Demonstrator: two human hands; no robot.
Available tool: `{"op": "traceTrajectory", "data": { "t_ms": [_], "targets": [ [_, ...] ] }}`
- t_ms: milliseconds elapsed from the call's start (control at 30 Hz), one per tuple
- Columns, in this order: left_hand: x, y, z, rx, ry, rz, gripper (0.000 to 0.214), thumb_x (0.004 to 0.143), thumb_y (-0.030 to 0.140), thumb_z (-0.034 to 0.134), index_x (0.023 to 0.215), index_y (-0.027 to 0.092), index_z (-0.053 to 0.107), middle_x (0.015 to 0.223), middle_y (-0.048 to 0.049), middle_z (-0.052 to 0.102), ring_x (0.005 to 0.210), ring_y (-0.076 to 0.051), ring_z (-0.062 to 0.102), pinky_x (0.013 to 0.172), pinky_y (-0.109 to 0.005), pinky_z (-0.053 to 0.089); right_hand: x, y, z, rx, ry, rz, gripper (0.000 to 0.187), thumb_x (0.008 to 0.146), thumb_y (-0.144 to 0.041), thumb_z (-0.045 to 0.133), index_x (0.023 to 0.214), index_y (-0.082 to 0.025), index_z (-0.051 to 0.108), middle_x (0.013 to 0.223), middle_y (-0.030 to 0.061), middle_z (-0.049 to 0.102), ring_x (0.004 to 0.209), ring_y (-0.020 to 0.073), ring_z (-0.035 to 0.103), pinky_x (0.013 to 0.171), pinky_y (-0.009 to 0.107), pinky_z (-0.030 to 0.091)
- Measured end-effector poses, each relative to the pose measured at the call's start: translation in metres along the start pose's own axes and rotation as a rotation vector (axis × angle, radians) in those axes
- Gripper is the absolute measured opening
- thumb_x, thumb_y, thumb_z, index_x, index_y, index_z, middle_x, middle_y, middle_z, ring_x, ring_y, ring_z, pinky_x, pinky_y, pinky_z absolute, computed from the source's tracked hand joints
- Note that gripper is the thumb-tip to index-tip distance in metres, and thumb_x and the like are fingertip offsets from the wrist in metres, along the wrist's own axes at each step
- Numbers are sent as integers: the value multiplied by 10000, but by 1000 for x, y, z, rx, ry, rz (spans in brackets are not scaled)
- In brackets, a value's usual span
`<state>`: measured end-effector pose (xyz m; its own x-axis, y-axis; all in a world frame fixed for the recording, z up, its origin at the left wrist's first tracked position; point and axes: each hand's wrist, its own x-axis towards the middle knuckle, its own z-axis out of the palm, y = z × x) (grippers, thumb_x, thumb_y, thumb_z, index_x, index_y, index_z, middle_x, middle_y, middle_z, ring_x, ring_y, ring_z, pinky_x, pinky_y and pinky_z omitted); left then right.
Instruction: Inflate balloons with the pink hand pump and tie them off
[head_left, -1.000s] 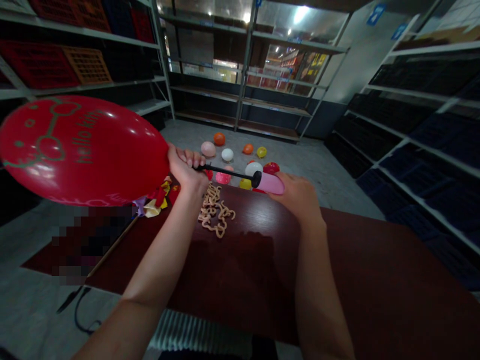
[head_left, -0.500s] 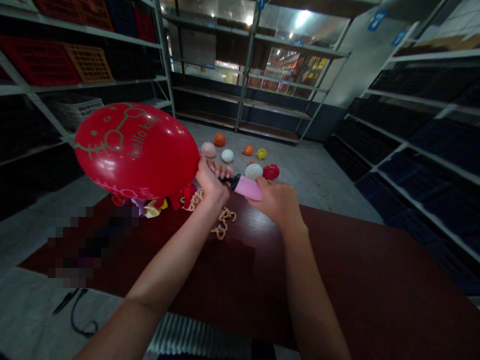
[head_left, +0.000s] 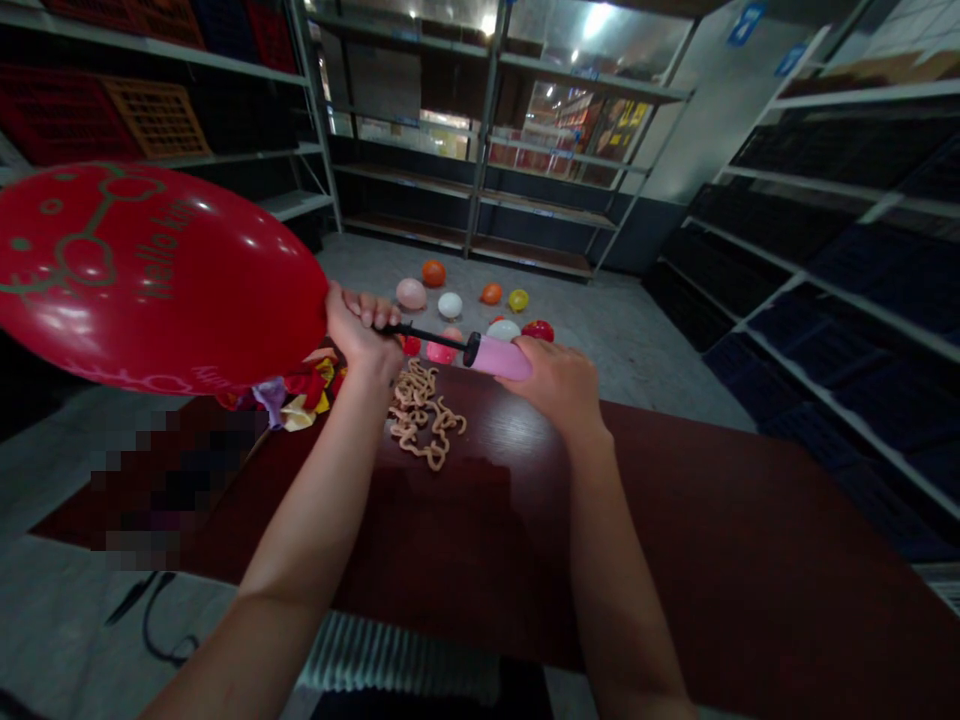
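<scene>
A large inflated red balloon (head_left: 225,280) with "hello kitty" printing fills the left side, partly cut off by the frame edge. My left hand (head_left: 360,325) is closed around its neck and the black end of a hand balloon pump. From there the thin black rod (head_left: 431,336) runs, drawn out, to the pump's pink barrel (head_left: 501,358). My right hand (head_left: 559,385) grips that barrel. The nozzle and balloon neck are hidden by my left fingers. Both hands are raised above the dark brown table (head_left: 480,560).
Tan twisted balloons or cords (head_left: 420,410) lie on the table, beside deflated coloured balloons (head_left: 300,400). Small inflated balloons, including an orange one (head_left: 433,272), rest on the floor beyond. Metal shelves (head_left: 480,190) stand behind, with crates (head_left: 154,118) at left. One table patch is pixelated.
My left hand has moved left with the red balloon, drawing the black rod out of the pink barrel. My right hand has stayed nearly in place. The view has shifted slightly.
</scene>
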<state>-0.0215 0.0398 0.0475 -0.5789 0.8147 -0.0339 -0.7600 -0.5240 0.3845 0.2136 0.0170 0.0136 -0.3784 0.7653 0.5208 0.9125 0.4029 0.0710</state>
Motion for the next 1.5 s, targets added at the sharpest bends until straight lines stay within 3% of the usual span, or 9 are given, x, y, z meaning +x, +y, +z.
{"op": "traceTrajectory", "data": {
  "t_ms": [233, 433, 600, 800, 933, 1233, 1500],
  "targets": [
    [-2, 18, 5, -12, -6, 50, 532, 1104, 277, 344, 596, 193, 210, 436, 73, 174, 343, -65, 204, 421, -224, 209, -6, 20, -2, 26, -1, 28, 362, 897, -487, 622, 1129, -219, 696, 1012, 96, 764, 896, 274, 686, 737, 359, 398],
    [-9, 8, 8, 29, -83, 58, 559, 1101, 328, 388, 584, 191, 226, 451, 63, 191, 348, -63, 213, 407, -227, 207, -10, 30, -11, 131, -184, 68, 472, 813, -568, 706, 1161, -248, 705, 949, 74, 767, 781, 265, 675, 633, 344, 383],
    [-22, -9, 10, 1, -88, 18, 562, 1100, 321, 375, 570, 190, 242, 433, 63, 178, 343, -69, 180, 378, -227, 203, -9, 17, -13, 120, -228, 38, 565, 808, -639, 702, 1179, -213, 692, 946, 105, 760, 758, 270, 668, 627, 349, 381],
    [-44, -37, 8, 81, -110, -69, 584, 1047, 428, 501, 569, 201, 255, 433, 71, 194, 338, -75, 201, 377, -240, 225, -5, -13, -18, 40, -187, -8, 550, 841, -657, 646, 1117, -184, 697, 851, 116, 748, 687, 258, 652, 600, 340, 359],
    [-47, -45, 7, 80, -133, -87, 593, 1025, 428, 539, 556, 207, 252, 434, 73, 194, 331, -81, 203, 378, -249, 228, -4, -21, -20, 11, -158, 0, 504, 848, -625, 642, 1093, -189, 706, 804, 108, 749, 662, 252, 653, 587, 338, 358],
    [-26, -24, 6, 72, -91, -68, 580, 1050, 413, 500, 576, 202, 241, 437, 71, 190, 342, -76, 210, 383, -228, 238, 1, -25, -7, 82, -55, 3, 477, 859, -563, 671, 1204, -234, 683, 951, 88, 779, 773, 257, 687, 626, 327, 349],
    [-11, 6, 9, -23, -35, 8, 550, 1089, 285, 371, 567, 195, 226, 435, 64, 175, 339, -71, 189, 389, -230, 201, -1, -3, 1, 54, -16, -10, 401, 876, -554, 652, 1104, -227, 691, 996, 92, 766, 865, 264, 683, 705, 350, 390]
  ]
}}
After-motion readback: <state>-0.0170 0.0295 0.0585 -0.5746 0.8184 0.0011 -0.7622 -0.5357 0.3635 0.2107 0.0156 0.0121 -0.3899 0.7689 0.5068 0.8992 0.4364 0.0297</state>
